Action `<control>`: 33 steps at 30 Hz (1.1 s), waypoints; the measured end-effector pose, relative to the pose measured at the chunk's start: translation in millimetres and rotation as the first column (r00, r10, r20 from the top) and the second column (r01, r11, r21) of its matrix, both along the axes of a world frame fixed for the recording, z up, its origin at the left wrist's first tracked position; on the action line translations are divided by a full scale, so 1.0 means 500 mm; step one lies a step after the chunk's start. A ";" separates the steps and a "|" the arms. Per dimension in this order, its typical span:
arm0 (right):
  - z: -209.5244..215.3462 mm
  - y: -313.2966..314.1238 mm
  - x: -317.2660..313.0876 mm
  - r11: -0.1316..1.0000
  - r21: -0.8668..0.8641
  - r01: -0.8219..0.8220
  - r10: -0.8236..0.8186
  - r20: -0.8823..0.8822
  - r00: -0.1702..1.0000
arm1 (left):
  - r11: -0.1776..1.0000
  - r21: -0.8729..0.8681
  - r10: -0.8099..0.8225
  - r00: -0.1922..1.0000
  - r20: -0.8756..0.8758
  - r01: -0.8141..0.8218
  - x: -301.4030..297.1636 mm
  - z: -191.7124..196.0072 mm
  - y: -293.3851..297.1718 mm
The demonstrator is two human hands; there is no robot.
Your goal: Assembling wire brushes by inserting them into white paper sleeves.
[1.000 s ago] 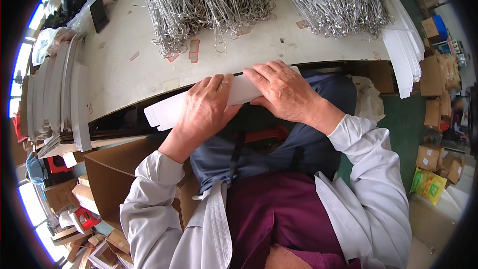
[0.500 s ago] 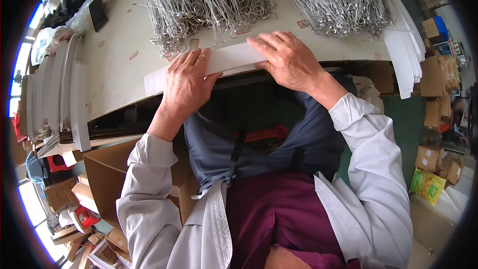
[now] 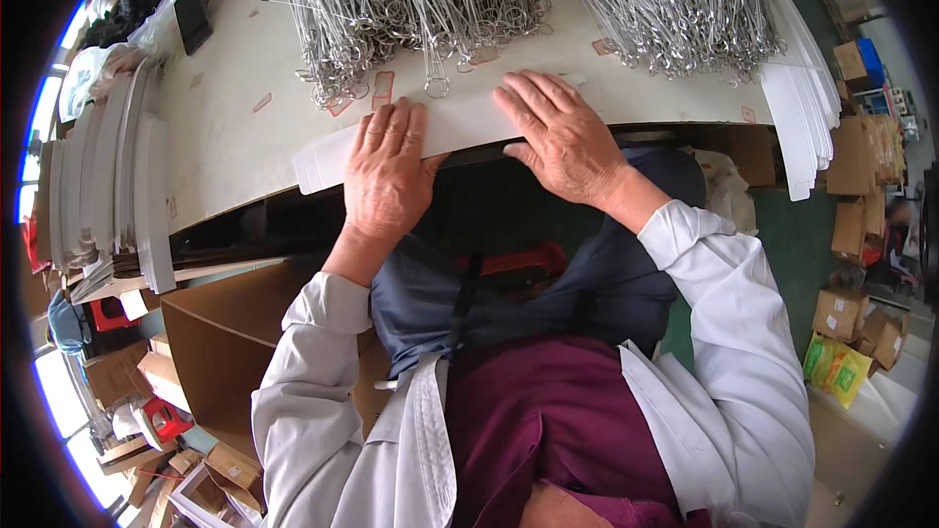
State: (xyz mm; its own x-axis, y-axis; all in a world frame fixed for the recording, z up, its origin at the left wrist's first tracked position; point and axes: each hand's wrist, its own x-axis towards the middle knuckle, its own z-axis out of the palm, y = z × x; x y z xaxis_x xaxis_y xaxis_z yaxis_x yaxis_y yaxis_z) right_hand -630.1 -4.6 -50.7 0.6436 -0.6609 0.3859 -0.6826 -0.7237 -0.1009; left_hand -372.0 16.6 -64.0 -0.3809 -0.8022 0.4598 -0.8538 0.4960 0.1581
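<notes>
A long, narrow white card piece [image 3: 462, 127], which looks like a flattened box, lies along the table's near edge. My left hand [image 3: 386, 176] rests on its left part, fingers stretched out flat, the thumb by the near edge. On the right part, my right hand [image 3: 565, 142] presses with straight fingers, its thumb apart from them. Nothing is gripped in either hand. Just beyond lie piles of thin metal skewers [image 3: 411, 0] with ring ends pointing toward me. One skewer ring [image 3: 436, 87] sticks out close to the card.
More white card pieces stand stacked at the table's left end [image 3: 103, 171] and hang over its right edge [image 3: 797, 122]. Another skewer pile [image 3: 675, 15] lies back right. An open cardboard box [image 3: 220, 352] is below left; cartons [image 3: 841, 313] line the right side.
Both hands have flattened from pinching the card's near edge to lying on top of it. The left hand has shifted slightly right, and the card lies flatter on the table.
</notes>
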 end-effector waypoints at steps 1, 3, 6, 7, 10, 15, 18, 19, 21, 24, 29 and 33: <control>-0.008 0.005 0.010 1.000 -0.007 0.020 -0.020 -0.006 1.000 | 1.000 -0.024 0.004 0.999 0.036 -0.003 -0.006 -0.005 0.001; -0.018 0.009 0.038 0.999 -0.017 0.041 -0.041 -0.011 0.999 | 1.000 -0.013 0.014 0.997 0.075 -0.013 -0.015 -0.010 -0.001; -0.028 0.014 0.089 1.000 -0.001 0.027 -0.027 -0.080 0.996 | 1.000 0.023 0.007 0.993 0.121 -0.010 -0.016 -0.014 -0.001; -0.028 0.013 0.087 1.000 0.001 0.028 -0.028 -0.079 0.996 | 0.999 0.034 -0.011 0.991 0.132 0.006 -0.009 -0.014 -0.001; -0.028 0.009 0.050 1.000 -0.025 0.013 -0.015 -0.086 0.996 | 0.999 0.048 -0.010 0.985 0.174 0.002 0.032 -0.002 0.008; -0.024 0.007 -0.035 0.985 -0.007 0.170 -0.171 -0.055 0.984 | 0.980 0.083 0.155 0.953 0.259 -0.182 0.154 -0.002 0.039; -0.030 0.007 -0.050 0.978 -0.019 0.207 -0.208 -0.052 0.977 | 0.981 0.057 0.162 0.945 0.283 -0.185 0.196 -0.008 0.039; -0.030 0.007 -0.054 0.972 -0.018 0.233 -0.234 -0.042 0.971 | 0.982 0.044 0.161 0.939 0.304 -0.182 0.205 -0.007 0.039; -0.027 0.009 -0.065 0.972 -0.015 0.234 -0.234 -0.026 0.972 | 0.983 0.030 0.162 0.936 0.311 -0.180 0.205 0.002 0.043; -0.017 0.004 -0.076 0.991 0.010 0.134 -0.134 0.025 0.991 | 0.971 0.068 0.188 0.910 0.369 -0.228 0.187 0.039 0.059; 0.005 0.024 -0.085 0.999 -0.039 0.009 -0.006 0.067 0.998 | 0.931 0.336 0.043 0.956 0.291 -0.144 0.124 0.139 0.106; 0.030 0.060 -0.017 0.983 -0.054 -0.176 0.182 0.149 0.972 | 0.799 0.599 -0.080 0.997 0.017 0.054 0.059 0.166 0.123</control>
